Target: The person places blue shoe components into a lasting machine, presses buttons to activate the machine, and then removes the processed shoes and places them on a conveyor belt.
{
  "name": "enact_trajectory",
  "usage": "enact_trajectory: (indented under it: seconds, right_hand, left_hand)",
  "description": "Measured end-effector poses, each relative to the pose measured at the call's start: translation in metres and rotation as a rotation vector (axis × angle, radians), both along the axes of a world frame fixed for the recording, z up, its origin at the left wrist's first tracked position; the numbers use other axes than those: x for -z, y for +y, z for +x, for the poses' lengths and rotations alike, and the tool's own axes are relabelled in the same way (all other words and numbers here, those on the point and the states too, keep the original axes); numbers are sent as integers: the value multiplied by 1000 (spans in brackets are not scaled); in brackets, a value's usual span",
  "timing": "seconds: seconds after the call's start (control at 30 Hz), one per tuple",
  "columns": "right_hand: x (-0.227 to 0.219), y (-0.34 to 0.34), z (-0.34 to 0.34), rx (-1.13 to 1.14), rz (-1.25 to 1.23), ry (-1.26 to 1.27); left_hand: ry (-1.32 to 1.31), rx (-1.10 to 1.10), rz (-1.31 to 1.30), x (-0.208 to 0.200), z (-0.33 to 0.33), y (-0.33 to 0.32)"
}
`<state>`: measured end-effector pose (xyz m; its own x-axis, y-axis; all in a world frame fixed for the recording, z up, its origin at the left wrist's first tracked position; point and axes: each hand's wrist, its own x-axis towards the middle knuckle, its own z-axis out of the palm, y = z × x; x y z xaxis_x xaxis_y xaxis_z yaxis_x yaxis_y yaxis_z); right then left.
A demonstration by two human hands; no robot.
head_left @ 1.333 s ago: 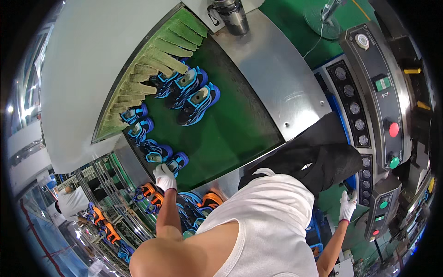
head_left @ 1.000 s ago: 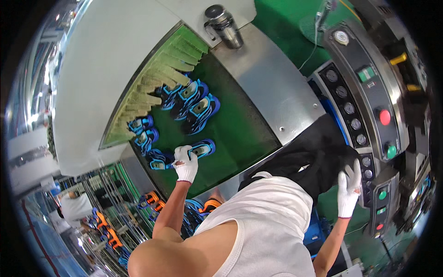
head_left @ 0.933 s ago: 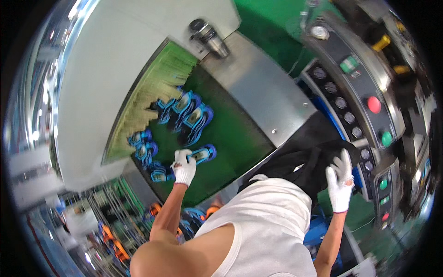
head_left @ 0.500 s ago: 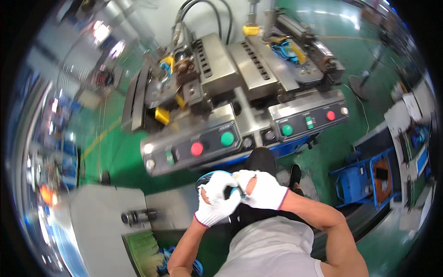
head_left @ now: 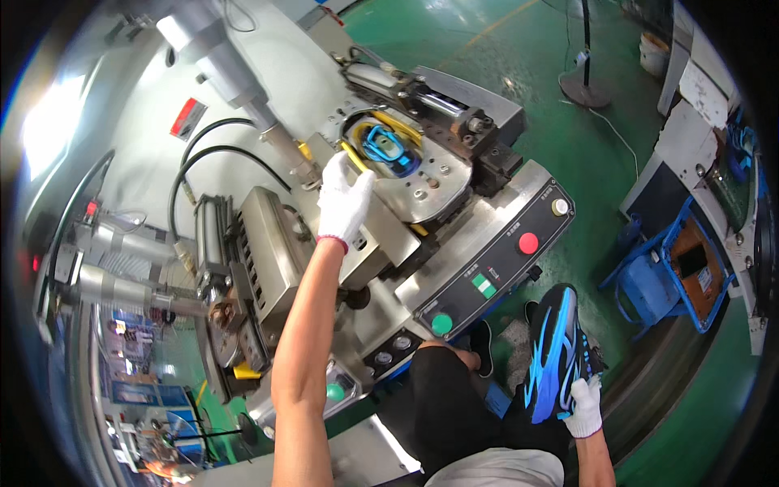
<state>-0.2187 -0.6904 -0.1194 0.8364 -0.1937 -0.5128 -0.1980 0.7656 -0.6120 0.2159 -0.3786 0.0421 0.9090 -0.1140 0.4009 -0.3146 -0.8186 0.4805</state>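
My left hand (head_left: 346, 199), in a white knit glove, reaches up over the machine with fingers apart and holds nothing. It is beside a yellow pad of the right-hand clamping station (head_left: 442, 188). Within that station sits a blue-and-dark shoe piece (head_left: 388, 148) with light blue straps, between yellow pads. My right hand (head_left: 584, 410), also gloved, is low at my right side. It is closed around one end of a black sneaker (head_left: 553, 353) with bright blue streaks, held upright next to my leg.
A control panel (head_left: 495, 264) with green and red buttons runs along the machine's front. A slanted metal cylinder (head_left: 235, 77) stands behind the left hand. The second station (head_left: 235, 333) is at left. A blue chair (head_left: 649, 284) and a stand base (head_left: 584, 91) are on the right.
My hands, earlier together in front of my body, are now apart. The left has gone up to the machine; the right has moved right with the sneaker. The view has turned.
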Motion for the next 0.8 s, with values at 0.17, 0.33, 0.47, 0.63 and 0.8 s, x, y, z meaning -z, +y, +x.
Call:
enact_trajectory:
  seconds: [0.17,0.33,0.47,0.63,0.8]
  right_hand:
    - [40,-18,-4,85,9,299]
    - [60,-22,-3,51,-148,376]
    - [50,-16,9,51,-8,329]
    - [34,2,43,101,-169,261]
    - [-27,14,135,183,-415,-19]
  left_hand:
    - [102,-56,-88,63,125,-18]
    - [-131,-138,-32,77,177,-32]
    - [-210,-146,-163,57,162,-41]
    - [-346,-96,-430,-26,50,-57]
    - [-402,102,-420,-57,-130,-31]
